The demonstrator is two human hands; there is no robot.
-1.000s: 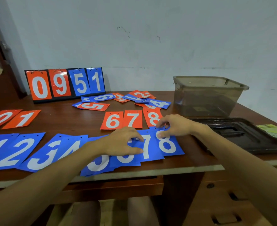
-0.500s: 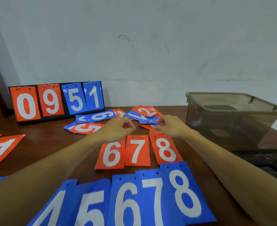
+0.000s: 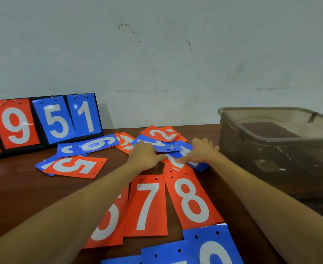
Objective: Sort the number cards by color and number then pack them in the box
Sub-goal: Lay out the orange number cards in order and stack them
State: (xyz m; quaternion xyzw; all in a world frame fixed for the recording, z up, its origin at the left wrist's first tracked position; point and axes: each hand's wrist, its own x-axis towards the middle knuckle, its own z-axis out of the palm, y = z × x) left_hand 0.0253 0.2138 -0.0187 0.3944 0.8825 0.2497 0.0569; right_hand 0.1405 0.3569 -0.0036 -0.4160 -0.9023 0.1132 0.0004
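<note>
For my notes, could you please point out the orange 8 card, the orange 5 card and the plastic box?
orange 8 card (image 3: 192, 200), head view, digit's middle.
orange 5 card (image 3: 75, 166), head view, card's middle.
plastic box (image 3: 271, 161), head view, front wall.

Soft, fairly bright indoor light falls evenly from above and in front. The wall (image 3: 176, 54) reads flat grey-green and dims toward the upper corners. White sheen streaks the orange 9 card (image 3: 16, 124) and blue 1 card (image 3: 84, 115) on the scoreboard (image 3: 23, 152), which throws a faint shadow rightward onto the wall. The dark surface (image 3: 19, 197) shows weak shadows. The wide lens bows the box (image 3: 271, 109) rim and stretches both forearms. The left hand (image 3: 143, 157) and right hand (image 3: 200, 151) look slightly smeared.
</note>
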